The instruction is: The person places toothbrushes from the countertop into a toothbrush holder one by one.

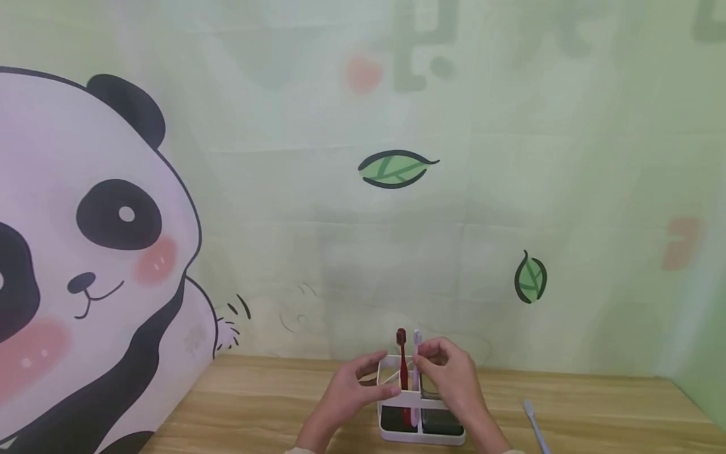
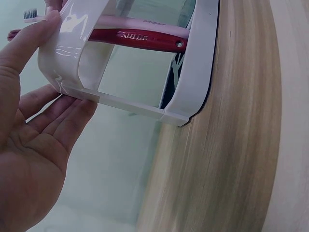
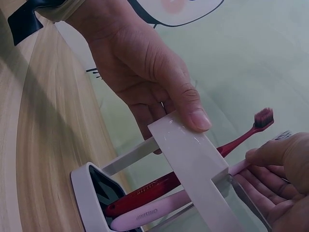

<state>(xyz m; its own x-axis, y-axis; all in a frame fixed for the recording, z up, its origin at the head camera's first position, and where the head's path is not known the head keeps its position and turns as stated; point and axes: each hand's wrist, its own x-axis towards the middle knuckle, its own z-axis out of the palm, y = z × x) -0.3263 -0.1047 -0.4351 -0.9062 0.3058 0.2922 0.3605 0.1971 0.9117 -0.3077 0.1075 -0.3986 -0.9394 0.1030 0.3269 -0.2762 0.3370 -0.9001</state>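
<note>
Toothbrushes, red (image 1: pixel 402 362) and pink (image 1: pixel 416 359), already stand upright in the white holder (image 1: pixel 421 434), heads up, long axes vertical. The right hand (image 1: pixel 450 372) pinches the pink one's neck; the left hand (image 1: pixel 354 388) grips the holder's rim beside it. A third, pale brush (image 1: pixel 535 424) lies on the table (image 1: pixel 255 410) off to the right hand's outer side, seemingly left to place.
</note>
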